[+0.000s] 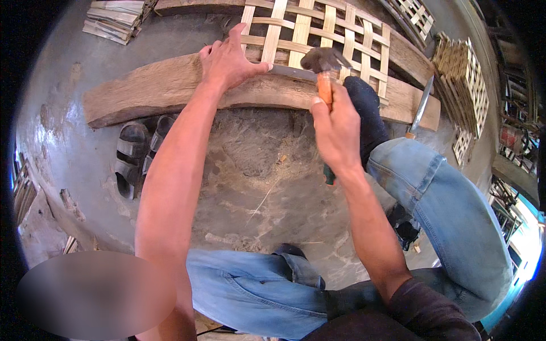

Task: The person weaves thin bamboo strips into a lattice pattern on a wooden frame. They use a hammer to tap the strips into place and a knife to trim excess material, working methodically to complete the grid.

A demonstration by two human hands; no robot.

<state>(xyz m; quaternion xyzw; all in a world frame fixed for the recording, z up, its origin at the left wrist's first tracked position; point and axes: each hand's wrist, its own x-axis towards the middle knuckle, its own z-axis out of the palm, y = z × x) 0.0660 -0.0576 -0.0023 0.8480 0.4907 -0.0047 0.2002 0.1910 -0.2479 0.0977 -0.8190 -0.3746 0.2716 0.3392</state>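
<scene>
A woven lattice panel of pale bamboo strips (301,35) lies across a thick wooden beam (151,85). My left hand (227,67) rests at the panel's near left corner, fingers spread, with the thumb along its near edge. In my right hand (336,128) is a hammer (324,91) with an orange handle and a dark green butt, its fingers wrapped round the grip. The hammer's dark metal head (325,59) is over the panel's near edge; whether it touches the strips I cannot tell.
A long knife (422,107) leans on the beam's right end. More lattice panels are stacked (459,85) at the right, and bundled strips (116,20) lie far left. Sandals (132,153) sit below the beam. My dark-socked foot (365,108) is against the beam, right of the hammer.
</scene>
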